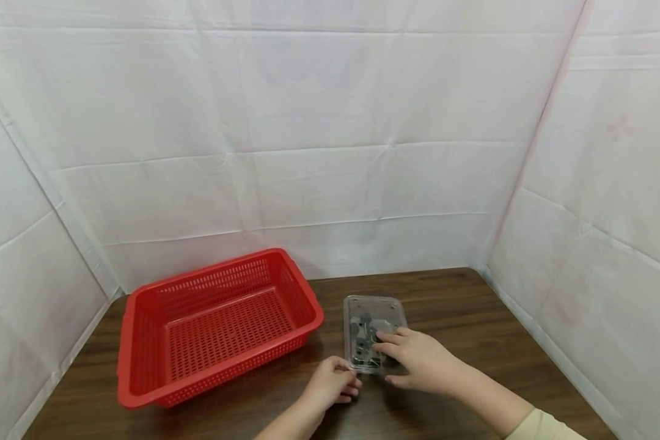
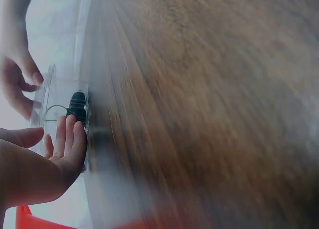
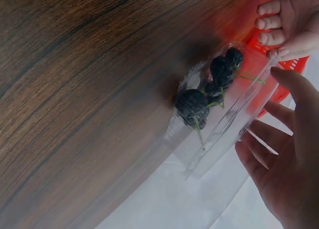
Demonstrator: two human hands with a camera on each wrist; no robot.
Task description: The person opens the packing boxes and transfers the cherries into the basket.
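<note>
A clear plastic box [image 1: 357, 305] with a lid lies on the wooden table, holding several dark berries [image 3: 192, 107] with thin green stems. At its near-left corner, the thumb and index finger of my left hand [image 1: 330, 385] pinch the rim; the other fingers extend beside the box wall, as the left wrist view shows. My right hand [image 1: 423, 360] reaches over from the right, fingers spread and resting on the lid [image 3: 234, 124], its thumb by the near edge. That hand covers the box's near-right part in the head view.
A large red perforated basket [image 1: 220, 373] stands on the table to the left of the box. White cloth walls [image 1: 330, 183] rise at the back and on both sides of the dark wooden table [image 1: 440, 293].
</note>
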